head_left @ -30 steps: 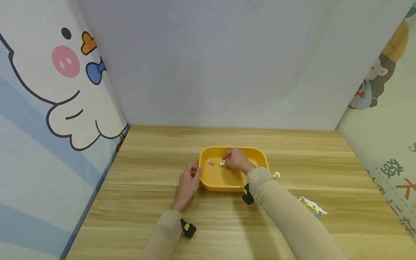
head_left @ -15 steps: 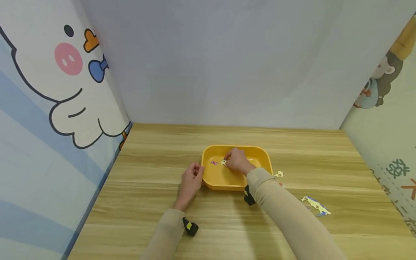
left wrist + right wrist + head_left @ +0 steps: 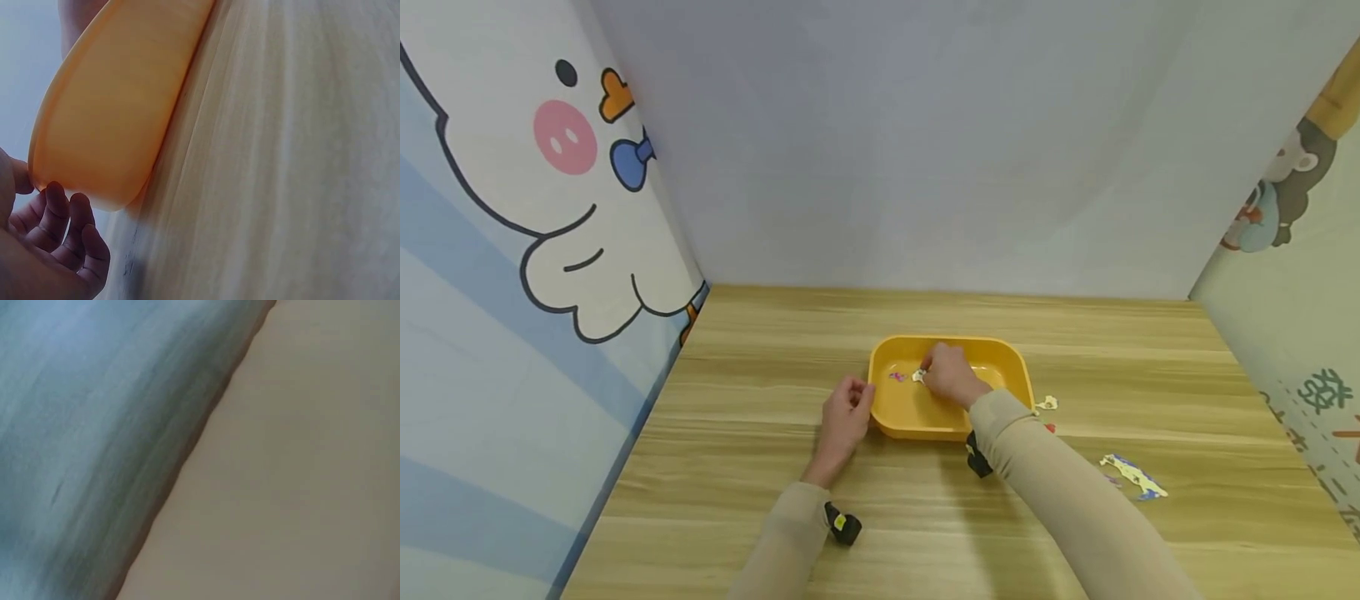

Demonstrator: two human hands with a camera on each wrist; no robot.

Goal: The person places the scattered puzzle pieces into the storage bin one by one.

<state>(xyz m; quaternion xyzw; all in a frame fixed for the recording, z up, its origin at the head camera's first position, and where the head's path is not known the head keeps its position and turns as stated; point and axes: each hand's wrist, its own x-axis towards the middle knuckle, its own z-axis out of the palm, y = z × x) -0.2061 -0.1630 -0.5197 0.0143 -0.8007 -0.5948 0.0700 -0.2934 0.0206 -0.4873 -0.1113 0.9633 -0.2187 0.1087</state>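
Note:
A yellow plastic tray (image 3: 917,418) stands on the wooden table. At its left end my left hand (image 3: 842,423) pinches the rim; in the left wrist view the thumb and fingertips meet the orange-looking tray wall (image 3: 112,119). My right hand (image 3: 953,375) reaches down into the tray, fingers bent, with a small white cutout piece (image 3: 919,376) at its fingertips. The grip on that piece is partly hidden by the hand. Left of it, a small purple-pink piece (image 3: 898,377) lies on the tray floor. The right wrist view shows no hand, only blurred surfaces.
Right of the tray lie a small pale cutout (image 3: 1047,403) and a red bit (image 3: 1050,427), partly behind the right sleeve. Farther right is a long pale-and-blue strip (image 3: 1135,477). A grey-white backdrop (image 3: 925,150) rises behind the wooden table (image 3: 760,350).
The whole scene has shifted slightly right in the head view. Both hands keep nearly the same places at the tray; the white piece sits slightly closer to the purple-pink one.

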